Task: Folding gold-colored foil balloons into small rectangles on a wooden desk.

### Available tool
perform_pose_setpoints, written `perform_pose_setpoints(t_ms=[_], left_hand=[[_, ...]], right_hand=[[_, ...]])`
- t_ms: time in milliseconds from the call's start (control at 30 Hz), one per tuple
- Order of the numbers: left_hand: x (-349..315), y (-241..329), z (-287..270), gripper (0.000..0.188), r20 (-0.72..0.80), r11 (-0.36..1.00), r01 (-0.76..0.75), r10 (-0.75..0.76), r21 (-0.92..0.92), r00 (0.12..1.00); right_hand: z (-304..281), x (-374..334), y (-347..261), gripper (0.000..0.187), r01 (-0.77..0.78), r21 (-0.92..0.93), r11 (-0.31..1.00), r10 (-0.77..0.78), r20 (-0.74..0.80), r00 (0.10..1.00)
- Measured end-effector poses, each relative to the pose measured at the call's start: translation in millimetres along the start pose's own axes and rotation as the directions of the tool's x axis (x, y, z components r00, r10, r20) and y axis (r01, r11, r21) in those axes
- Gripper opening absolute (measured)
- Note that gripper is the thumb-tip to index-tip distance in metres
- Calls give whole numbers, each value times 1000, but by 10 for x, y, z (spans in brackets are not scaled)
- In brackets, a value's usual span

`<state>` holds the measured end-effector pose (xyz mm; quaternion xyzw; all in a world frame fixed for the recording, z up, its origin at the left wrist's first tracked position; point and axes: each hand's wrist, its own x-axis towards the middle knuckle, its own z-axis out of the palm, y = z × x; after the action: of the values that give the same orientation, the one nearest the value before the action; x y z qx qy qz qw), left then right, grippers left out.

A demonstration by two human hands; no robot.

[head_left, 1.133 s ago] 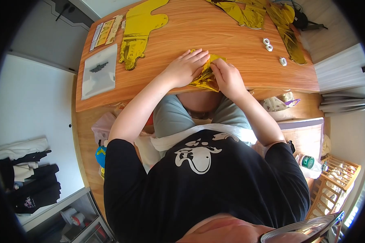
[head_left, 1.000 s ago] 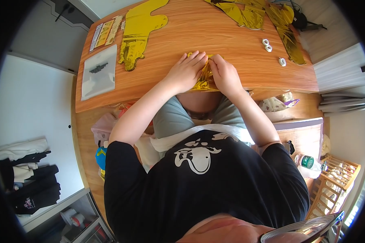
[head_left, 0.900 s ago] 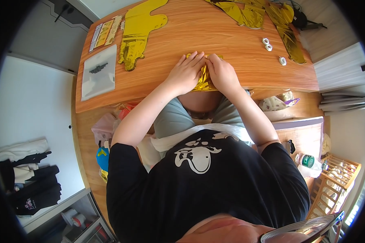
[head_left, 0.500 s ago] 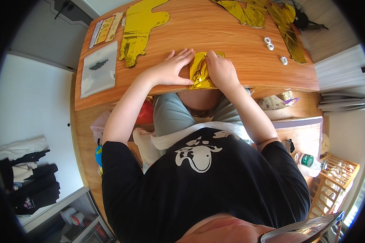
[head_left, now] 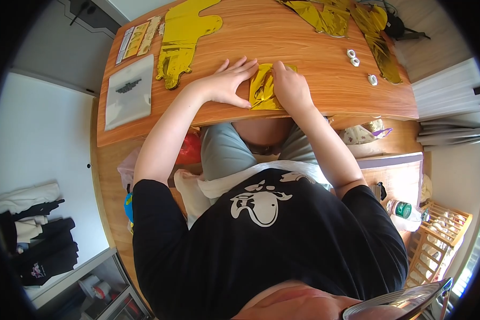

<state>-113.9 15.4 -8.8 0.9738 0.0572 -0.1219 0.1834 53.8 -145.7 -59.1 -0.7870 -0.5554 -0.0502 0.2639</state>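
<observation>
A folded piece of shiny gold foil [head_left: 262, 92], roughly rectangular and creased, lies on the table near its front edge. On its left side rests my left hand [head_left: 228, 84], palm down with fingers spread, the fingertips and thumb at the foil's edge. My right hand [head_left: 292, 88] is curled closed on the right part of the foil and covers much of it. What its fingers hold, if anything, is hidden beneath them.
On the wooden table [head_left: 282, 45], a flat gold foil balloon [head_left: 184, 40] lies left, near a clear plastic sleeve [head_left: 129, 93] and printed cards [head_left: 136, 41]. More gold foil [head_left: 325, 18] is at the far right, with small white rolls [head_left: 352, 57] nearer.
The folded foil has shifted slightly away from the table's front edge, and its creases look flatter. My right hand has moved a little farther from me; my left hand stays spread beside the foil.
</observation>
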Motion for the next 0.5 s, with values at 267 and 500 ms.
perform_pose_setpoints(t_ms=[267, 500], left_hand=[[-20, -46, 62, 121, -45, 1000, -25, 25, -7, 999], [-202, 313, 298, 84, -396, 980, -199, 182, -3, 900]], right_hand=[[13, 19, -19, 15, -1, -24, 1000, 1, 1, 1000], [-24, 20, -24, 11, 13, -108, 994, -8, 46, 999]])
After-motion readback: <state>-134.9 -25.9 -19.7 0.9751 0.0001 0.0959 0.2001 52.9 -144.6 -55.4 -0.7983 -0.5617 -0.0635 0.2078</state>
